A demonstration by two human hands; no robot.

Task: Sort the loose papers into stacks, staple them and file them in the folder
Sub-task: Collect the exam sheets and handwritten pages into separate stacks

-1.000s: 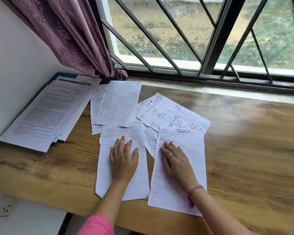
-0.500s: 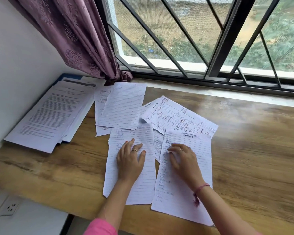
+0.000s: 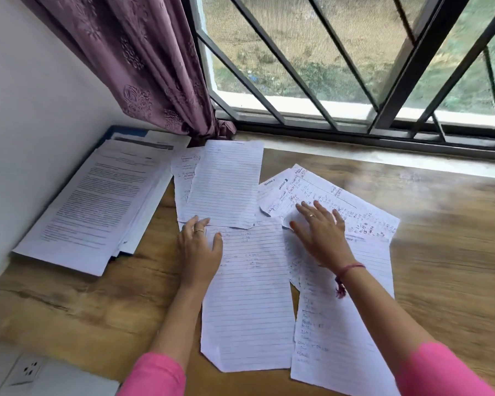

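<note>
The left hand (image 3: 199,250) lies flat on the top left corner of a lined sheet (image 3: 247,298), fingers straight and slightly spread, holding nothing; its fingertips reach the bottom edge of another lined sheet (image 3: 225,184) that lies just beyond it. A ring shows on one finger. The right hand (image 3: 320,235) is well apart from the left, out past it and to its right, fingers straight and spread, palm down on a written sheet (image 3: 335,204) that lies at a slant; it presses rather than grips. A red thread (image 3: 345,274) circles the right wrist. Under the right forearm runs a long sheet with notes (image 3: 332,338), its left edge overlapping the lined sheet under the left hand. Behind the far lined sheet, a further page (image 3: 183,172) peeks out with a few written lines. Left of the left hand, against the wall (image 3: 35,95), sits a stack of printed pages (image 3: 97,201) on top of a blue folder (image 3: 126,132), of which only a far corner and a sliver of near edge show. All of this rests on a wooden table (image 3: 440,267). Beyond the hands a purple curtain (image 3: 137,61) hangs beside a barred window (image 3: 355,67). Both sleeves (image 3: 155,375) are pink
</note>
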